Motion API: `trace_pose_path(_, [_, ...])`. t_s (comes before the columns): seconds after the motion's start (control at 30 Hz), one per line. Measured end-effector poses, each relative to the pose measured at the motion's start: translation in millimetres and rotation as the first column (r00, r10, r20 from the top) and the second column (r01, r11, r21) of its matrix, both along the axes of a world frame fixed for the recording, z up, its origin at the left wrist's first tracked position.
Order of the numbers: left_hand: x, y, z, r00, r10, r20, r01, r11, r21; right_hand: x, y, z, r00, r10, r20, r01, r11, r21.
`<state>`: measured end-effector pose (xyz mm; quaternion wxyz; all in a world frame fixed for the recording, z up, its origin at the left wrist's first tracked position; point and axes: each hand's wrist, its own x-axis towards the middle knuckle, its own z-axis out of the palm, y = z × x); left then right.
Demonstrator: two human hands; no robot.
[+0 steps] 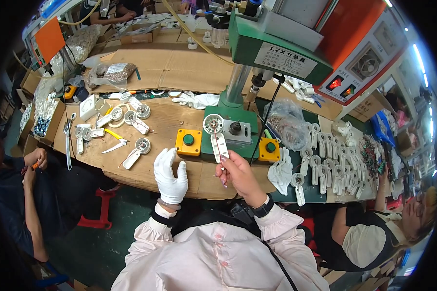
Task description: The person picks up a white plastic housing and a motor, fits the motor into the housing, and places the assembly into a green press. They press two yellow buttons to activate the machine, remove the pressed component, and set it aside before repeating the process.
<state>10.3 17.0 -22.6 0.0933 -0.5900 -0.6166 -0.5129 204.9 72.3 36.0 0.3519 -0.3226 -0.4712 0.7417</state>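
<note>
My bare right hand (236,174) pinches the lower end of the handle of a white fan housing (219,143). Its round head, with metal parts in the centre, lies on the green base of a press, beside a dark upright fixture (235,128). A thin red wire runs along the handle. My left hand (171,177), in a white glove, holds nothing; its fingers and thumb are apart above the wooden table (199,175). Closest to it is a yellow box with a green button (188,141). A matching button box (269,149) stands right of the press base.
The green press (277,48) rises behind my hands. Loose fan housings, yellow-handled scissors (115,140) and a wrench (69,145) lie left. Rows of fan housings (342,162), a white glove (280,172) and a plastic bag (285,123) lie right. Co-workers sit on both sides.
</note>
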Motion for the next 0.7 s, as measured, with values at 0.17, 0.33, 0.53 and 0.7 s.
trace_pose_path(0.17, [-2.5,-1.5,1.4,1.000,-0.010,0.022,0.009,1.000,0.007,-8.3,1.0,1.7,1.000,0.011,-0.001,-0.011,1.000,0.012])
trace_pose_path(0.33, [-0.4,-2.9,3.5,0.999,-0.029,0.041,0.028,0.999,0.019,-22.2,11.1,17.7,0.999,0.040,0.002,-0.040,0.999,0.016])
trace_pose_path(0.53, [-5.0,-3.8,3.3,0.996,-0.043,0.073,0.040,0.998,0.050,-87.1,77.5,63.7,0.990,0.118,-0.078,-0.127,0.986,-0.110])
trace_pose_path(0.7, [-12.8,-7.9,3.1,0.995,-0.064,0.081,0.060,0.997,0.045,-159.7,170.5,72.7,0.998,0.062,-0.004,-0.060,0.954,-0.295])
